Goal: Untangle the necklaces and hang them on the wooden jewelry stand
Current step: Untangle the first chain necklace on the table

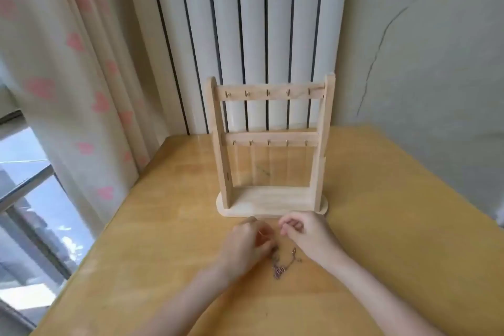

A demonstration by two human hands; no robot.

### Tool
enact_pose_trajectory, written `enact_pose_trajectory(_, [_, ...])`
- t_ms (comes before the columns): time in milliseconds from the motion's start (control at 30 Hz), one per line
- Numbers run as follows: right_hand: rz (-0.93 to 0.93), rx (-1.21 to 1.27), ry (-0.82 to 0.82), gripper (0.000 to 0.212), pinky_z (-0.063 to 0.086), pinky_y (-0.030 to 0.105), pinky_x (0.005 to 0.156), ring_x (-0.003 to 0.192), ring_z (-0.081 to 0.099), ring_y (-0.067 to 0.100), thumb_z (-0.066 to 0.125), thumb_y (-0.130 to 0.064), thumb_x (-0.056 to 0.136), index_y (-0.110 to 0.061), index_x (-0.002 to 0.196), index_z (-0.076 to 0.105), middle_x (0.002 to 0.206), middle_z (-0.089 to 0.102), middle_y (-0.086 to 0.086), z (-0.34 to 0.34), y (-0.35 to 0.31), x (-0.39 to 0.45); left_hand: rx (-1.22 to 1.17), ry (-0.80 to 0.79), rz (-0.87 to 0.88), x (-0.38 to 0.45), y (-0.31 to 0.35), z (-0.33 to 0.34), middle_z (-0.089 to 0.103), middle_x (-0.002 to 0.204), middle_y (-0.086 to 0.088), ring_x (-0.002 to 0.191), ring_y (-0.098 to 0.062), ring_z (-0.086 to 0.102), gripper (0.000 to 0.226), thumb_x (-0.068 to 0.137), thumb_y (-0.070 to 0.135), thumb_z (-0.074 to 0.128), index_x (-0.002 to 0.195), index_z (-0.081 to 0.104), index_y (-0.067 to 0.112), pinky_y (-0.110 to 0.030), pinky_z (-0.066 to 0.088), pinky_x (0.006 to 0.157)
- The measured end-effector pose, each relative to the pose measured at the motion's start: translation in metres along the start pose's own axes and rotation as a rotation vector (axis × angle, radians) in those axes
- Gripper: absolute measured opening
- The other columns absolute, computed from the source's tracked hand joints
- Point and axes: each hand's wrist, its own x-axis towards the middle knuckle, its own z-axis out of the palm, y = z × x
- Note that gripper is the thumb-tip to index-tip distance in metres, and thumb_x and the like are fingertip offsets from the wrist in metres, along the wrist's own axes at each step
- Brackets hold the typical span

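Between the hands, the tangled necklaces (283, 263) lie on the tabletop (152, 226), just before the wooden jewelry stand (268, 144), its hooks bare. Left hand (245, 243) and right hand (302, 232) curl, seemingly pinching fine chain apart; blur hides the grip.

Both bare forearms were extended forward over the worktop from its near edge, converging toward the middle. The left hand (249, 240) was held back-up, its fingers (263, 237) curled inward toward the right hand as if pinching something fine; what was pinched could not be made out through the blur. The right hand (302, 229) was raised slightly, its fingers (290, 226) curled under toward the palm, thumb side facing left. The two hands were kept close together, not touching.
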Motion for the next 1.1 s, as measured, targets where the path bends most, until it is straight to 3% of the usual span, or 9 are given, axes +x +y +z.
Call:
enact_pose_trajectory(100, [-0.031,0.012,0.135,0.018,0.042,0.008,0.061,0.06,0.056,-0.003,0.055,0.0,0.087,-0.009,0.083,0.07,0.066,0.063,-0.009,0.009,0.004,-0.005,-0.022,0.092,-0.012,-0.005,0.0,0.005,0.062,0.097,-0.001,0.087,-0.013,0.06,0.018,0.084,0.021,0.064,0.1,0.069,0.015,-0.013,0.036,0.069])
enact_pose_trajectory(267, [-0.062,0.046,0.406,0.017,0.039,0.004,0.057,0.055,0.056,-0.008,0.056,0.006,0.082,-0.002,0.08,0.07,0.067,0.065,0.002,0.016,0.015,-0.027,-0.052,0.165,-0.042,-0.017,0.004,0.015,0.068,0.091,-0.001,0.079,-0.01,0.06,0.01,0.082,0.016,0.065,0.091,0.07,0.017,-0.022,0.046,0.073])
enact_pose_trajectory(333, [-0.077,0.008,0.447,0.016,0.037,0.003,0.059,0.057,0.055,-0.001,0.058,0.005,0.082,-0.003,0.079,0.071,0.07,0.066,0.002,0.015,0.021,-0.032,-0.136,0.221,-0.06,-0.02,0.005,0.017,0.068,0.08,0.004,0.067,0.0,0.055,0.004,0.082,0.014,0.066,0.085,0.069,0.015,-0.012,0.041,0.064])
enact_pose_trajectory(467, [-0.156,-0.175,0.362,0.013,0.029,0.002,0.071,0.078,0.041,0.014,0.061,-0.001,0.084,-0.007,0.084,0.073,0.071,0.052,-0.013,0.009,0.025,-0.032,-0.289,0.318,-0.086,-0.022,0.005,0.018,0.057,0.065,0.014,0.056,0.005,0.053,0.01,0.082,0.01,0.067,0.078,0.063,0.018,-0.008,0.038,0.059])
enact_pose_trajectory(567, [-0.177,-0.297,0.221,0.015,0.023,0.007,0.074,0.092,0.036,0.013,0.061,-0.008,0.087,-0.008,0.096,0.073,0.092,0.058,0.001,0.008,0.033,-0.029,-0.255,0.341,-0.092,-0.02,0.002,0.02,0.058,0.071,0.009,0.063,-0.003,0.054,0.011,0.083,0.007,0.065,0.085,0.062,0.017,-0.01,0.04,0.061])
enact_pose_trajectory(700, [-0.128,-0.335,0.205,0.022,0.02,0.009,0.081,0.105,0.04,0.019,0.057,-0.009,0.09,-0.01,0.108,0.069,0.112,0.054,0.006,0.01,0.037,-0.026,-0.208,0.316,-0.065,-0.021,0.003,0.024,0.06,0.08,0.002,0.071,-0.012,0.057,0.012,0.083,0.005,0.06,0.087,0.065,0.016,-0.019,0.045,0.07])
enact_pose_trajectory(867, [-0.085,-0.284,0.275,0.027,0.033,0.016,0.081,0.083,0.044,0.015,0.06,0.0,0.085,-0.006,0.111,0.064,0.098,0.056,0.005,0.006,0.032,-0.023,-0.184,0.345,-0.034,-0.023,0.006,0.024,0.058,0.083,0.003,0.066,-0.008,0.056,0.013,0.083,0.007,0.059,0.083,0.066,0.018,-0.013,0.041,0.064])
enact_pose_trajectory(1000, [0.005,-0.353,0.286,0.027,0.028,0.018,0.084,0.105,0.047,0.027,0.06,-0.008,0.088,-0.005,0.114,0.063,0.116,0.055,0.01,0.003,0.037,-0.021,-0.191,0.386,0.022,-0.025,0.012,0.025,0.053,0.085,0.008,0.072,-0.003,0.053,0.012,0.084,0.007,0.058,0.085,0.066,0.015,-0.005,0.036,0.064])
enact_pose_trajectory(1100, [-0.008,-0.348,0.271,0.009,0.033,0.017,0.076,0.096,0.055,0.026,0.06,-0.004,0.087,-0.004,0.093,0.066,0.106,0.059,0.011,0.006,0.037,-0.021,-0.206,0.399,0.07,-0.027,0.016,0.026,0.052,0.084,0.013,0.076,0.0,0.052,0.01,0.085,0.009,0.06,0.089,0.068,0.014,-0.004,0.035,0.067])
